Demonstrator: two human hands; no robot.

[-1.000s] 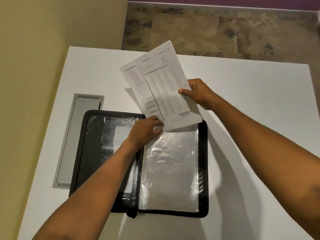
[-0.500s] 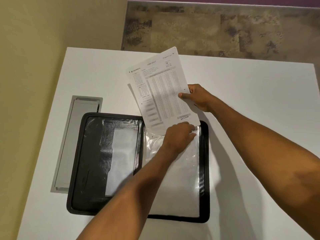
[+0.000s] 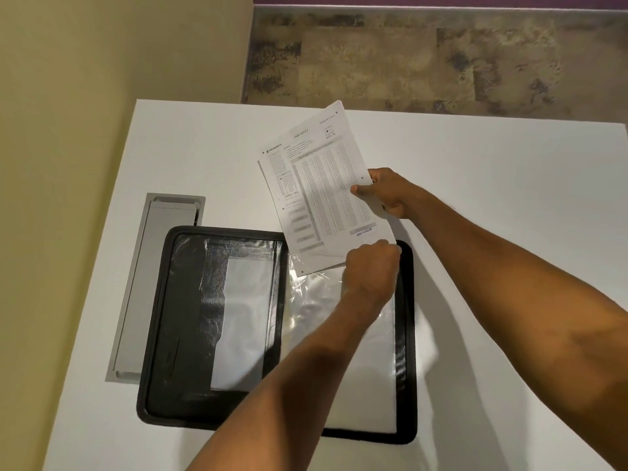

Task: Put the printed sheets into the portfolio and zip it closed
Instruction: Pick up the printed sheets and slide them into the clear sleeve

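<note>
Head view | right hand (image 3: pixel 390 193) pinches printed sheets (image 3: pixel 323 192) | left hand (image 3: pixel 372 270) fisted at sleeve (image 3: pixel 343 334)

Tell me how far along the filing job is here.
Done: the portfolio lies unzipped and open. In hand: the right hand holds the printed sheets while the left hand works at the clear sleeve opening. Left: sliding them in, zipping shut.

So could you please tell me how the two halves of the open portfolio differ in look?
The left half is dark, leather-like lining with a pocket holding a pale sheet; the right half is covered by a clear, shiny plastic sleeve. The left half lies uncovered, while the left hand and the printed sheets overlap the right half's top. Both lie flat, framed by the same dark border.
</note>
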